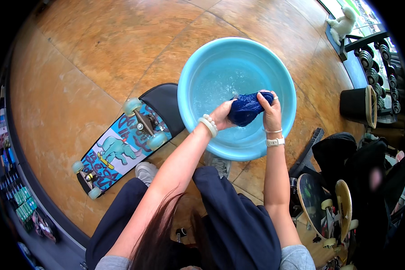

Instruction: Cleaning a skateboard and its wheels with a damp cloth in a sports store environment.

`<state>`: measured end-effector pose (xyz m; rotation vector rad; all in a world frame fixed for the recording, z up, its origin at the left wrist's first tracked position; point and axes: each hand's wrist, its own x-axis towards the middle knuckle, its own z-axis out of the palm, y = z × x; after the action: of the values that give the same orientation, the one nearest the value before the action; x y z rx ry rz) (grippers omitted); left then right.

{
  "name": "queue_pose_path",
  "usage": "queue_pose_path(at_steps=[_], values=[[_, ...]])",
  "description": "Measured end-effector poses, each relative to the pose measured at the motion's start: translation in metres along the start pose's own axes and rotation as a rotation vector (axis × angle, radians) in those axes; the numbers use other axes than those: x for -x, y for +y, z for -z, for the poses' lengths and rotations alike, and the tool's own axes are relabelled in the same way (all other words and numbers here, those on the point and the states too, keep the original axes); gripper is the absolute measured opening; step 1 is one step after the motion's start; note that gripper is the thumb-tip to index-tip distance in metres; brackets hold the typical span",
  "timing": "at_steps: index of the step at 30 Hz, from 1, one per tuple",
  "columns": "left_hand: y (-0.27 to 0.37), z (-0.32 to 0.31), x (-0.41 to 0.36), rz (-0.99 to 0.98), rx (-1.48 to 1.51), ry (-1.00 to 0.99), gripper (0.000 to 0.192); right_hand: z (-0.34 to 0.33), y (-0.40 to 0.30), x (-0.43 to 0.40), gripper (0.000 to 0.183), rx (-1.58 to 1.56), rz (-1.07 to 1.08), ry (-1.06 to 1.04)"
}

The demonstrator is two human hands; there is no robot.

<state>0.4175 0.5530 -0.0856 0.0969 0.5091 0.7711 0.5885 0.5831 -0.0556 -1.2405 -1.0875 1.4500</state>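
A wet, bunched dark blue cloth is held above the water in a round light blue plastic basin. My left hand grips the cloth's lower left end, its fingers partly hidden beneath. Around the cloth's right end my right hand is closed, thumb on top. Bubbles and ripples show on the water behind the cloth. Left of the basin, a skateboard lies wheels up, its printed underside showing a cartoon rhinoceros. The board's far end rests on a black mat or pad beside the basin.
Tiled brown floor surrounds the basin. More skateboards stand at the lower right, near black bags or cloth. A black bin, a dumbbell rack and a white dog are at the right. Shelved goods line the left edge.
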Motion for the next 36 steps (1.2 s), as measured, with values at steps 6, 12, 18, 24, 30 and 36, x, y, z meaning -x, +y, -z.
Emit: queue_pose_path(at_steps=[6, 12, 18, 24, 30, 36], values=[[-0.005, 0.015, -0.003, -0.003, -0.129, 0.059, 0.031, -0.026, 0.027, 0.007, 0.03, -0.497, -0.455, 0.001], [-0.015, 0.007, -0.007, -0.055, -0.286, 0.242, 0.044, -0.023, 0.036, -0.005, 0.025, -0.692, -0.487, 0.01], [-0.015, -0.012, 0.0, -0.028, -0.556, 0.405, 0.059, -0.019, 0.034, 0.001, 0.025, -0.668, -0.224, 0.132], [-0.004, 0.018, -0.001, 0.145, 0.216, -0.149, 0.086, -0.036, 0.019, 0.023, 0.027, -0.123, 0.056, 0.091], [-0.01, 0.029, -0.011, -0.06, 0.31, 0.147, 0.018, -0.076, 0.022, 0.043, 0.018, 0.02, 0.074, 0.188], [-0.027, 0.005, -0.019, -0.542, -0.266, 0.563, 0.014, -0.063, 0.031, 0.032, 0.025, -0.349, -0.173, 0.398]])
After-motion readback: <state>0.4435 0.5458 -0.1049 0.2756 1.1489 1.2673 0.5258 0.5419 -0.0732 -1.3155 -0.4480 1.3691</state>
